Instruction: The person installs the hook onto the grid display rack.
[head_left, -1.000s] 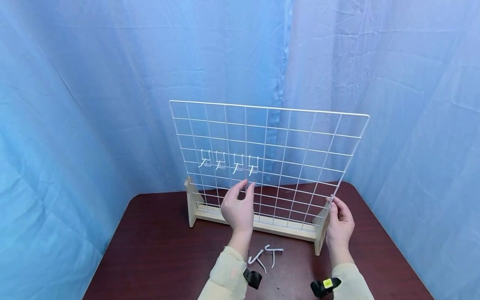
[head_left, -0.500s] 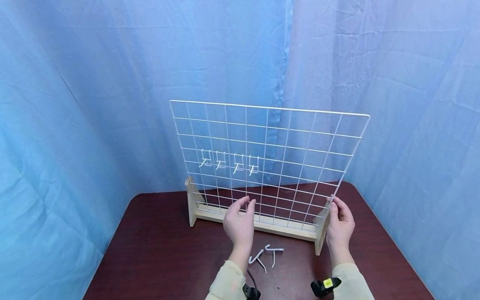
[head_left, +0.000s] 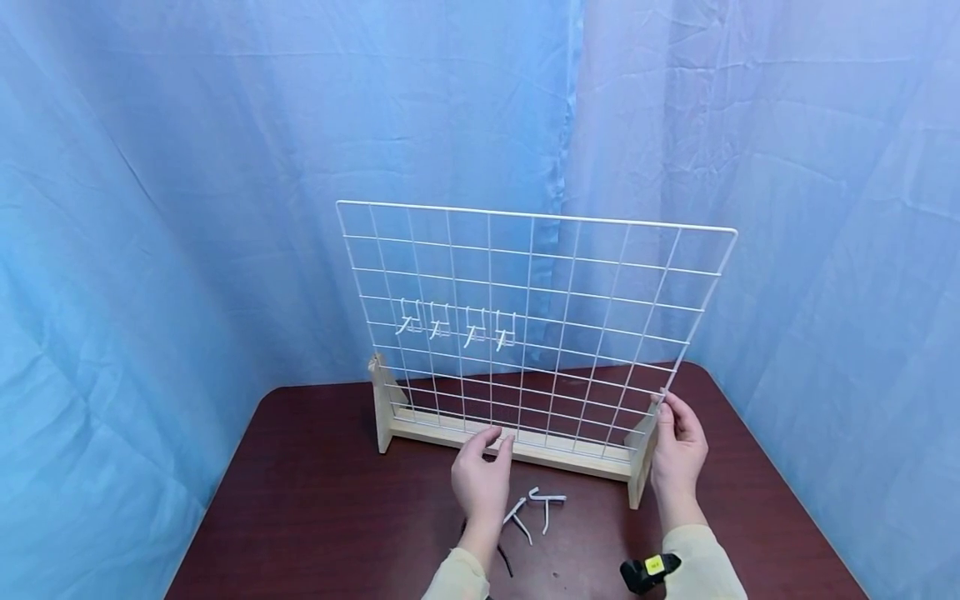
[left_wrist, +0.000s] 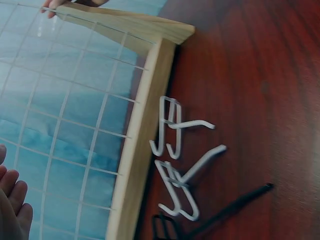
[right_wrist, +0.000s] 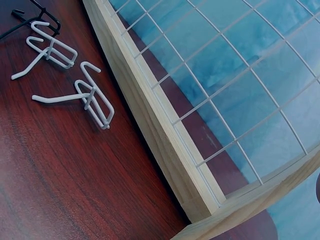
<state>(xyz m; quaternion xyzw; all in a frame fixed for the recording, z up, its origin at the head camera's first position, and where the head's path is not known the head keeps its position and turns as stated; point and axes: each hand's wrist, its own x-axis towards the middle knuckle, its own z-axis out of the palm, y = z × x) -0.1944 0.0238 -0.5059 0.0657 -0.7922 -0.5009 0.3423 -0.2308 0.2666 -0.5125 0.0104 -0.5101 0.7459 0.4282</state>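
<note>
A white wire grid panel [head_left: 536,216] stands in a wooden base [head_left: 570,461] on the table. Several white hooks [head_left: 502,339] hang from it in a row, left of the middle. My right hand [head_left: 678,446] pinches the grid's right edge by the wooden upright. Low in front of the base is my left hand [head_left: 482,483], with thumb and fingers apart and nothing between them. Two white hooks [left_wrist: 171,124] lie loose on the table near the base, beside that hand. A black hook [left_wrist: 240,202] lies next to them, partly hidden by my left forearm in the head view.
The dark red-brown wooden table [head_left: 315,517] has rounded far corners. Blue curtains [head_left: 262,167] enclose the back and both sides. A black wrist strap with a yellow label [head_left: 654,566] sits at my right sleeve.
My left hand has come down from just under the hanging hooks to the front of the base. The right hand keeps its hold on the grid's edge.
</note>
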